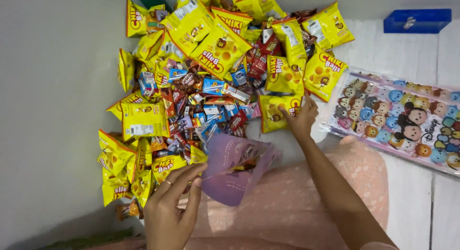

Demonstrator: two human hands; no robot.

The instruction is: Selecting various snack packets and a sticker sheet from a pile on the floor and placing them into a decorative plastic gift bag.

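Note:
My left hand (170, 207) holds a small purple plastic bag (237, 166) by its left edge, just above my lap. Something orange shows inside the bag. My right hand (301, 118) reaches forward and rests its fingers on a yellow snack packet (274, 113) at the near edge of the pile. The pile (211, 87) spreads over the floor ahead of me: several yellow snack packets around a heap of small red, blue and brown sweets wrappers.
A flat stack of cartoon-printed plastic bags (402, 118) lies on the floor to the right. A blue plastic box (417, 21) stands at the far right. A grey wall (52, 111) borders the pile on the left. My pink clothing (297, 202) fills the near foreground.

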